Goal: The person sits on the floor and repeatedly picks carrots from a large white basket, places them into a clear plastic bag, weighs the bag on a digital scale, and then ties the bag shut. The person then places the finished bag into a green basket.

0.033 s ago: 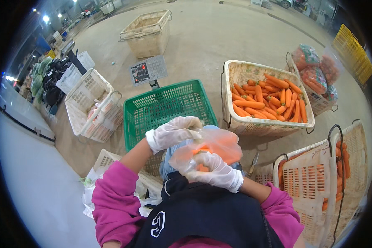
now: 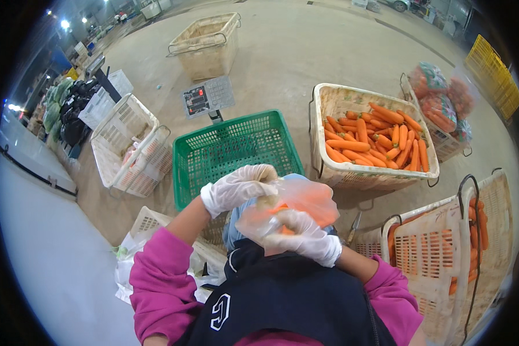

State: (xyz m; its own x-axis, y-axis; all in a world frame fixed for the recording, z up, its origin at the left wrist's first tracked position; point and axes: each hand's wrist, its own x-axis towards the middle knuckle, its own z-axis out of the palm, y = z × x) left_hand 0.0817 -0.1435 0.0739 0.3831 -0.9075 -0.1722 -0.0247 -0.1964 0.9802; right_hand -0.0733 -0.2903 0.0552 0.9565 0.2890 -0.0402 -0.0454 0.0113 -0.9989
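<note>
On my lap lies a clear plastic bag [image 2: 310,199] with orange carrots inside it. My left hand [image 2: 243,185], in a whitish glove, pinches the bag's upper left edge, its fingers bent over the plastic. My right hand [image 2: 303,236], gloved the same way, is closed on the near edge of the bag, and a bit of orange shows beside its fingers. Just beyond my hands, an empty green crate [image 2: 230,147] sits in front of a scale display [image 2: 209,97]. Folds of plastic hide part of the fingertips.
At the right stands a dirty white crate of loose carrots [image 2: 375,138], with bagged carrots [image 2: 438,109] behind it. More carrot crates [image 2: 427,254] stand nearer. A knife [image 2: 354,226] lies beside my right knee. White crates [image 2: 131,144] stand at left and far back [image 2: 207,49].
My left hand has shifted slightly left, and the fingers of both hands have moved a little on the bag's edge. The rest looks the same.
</note>
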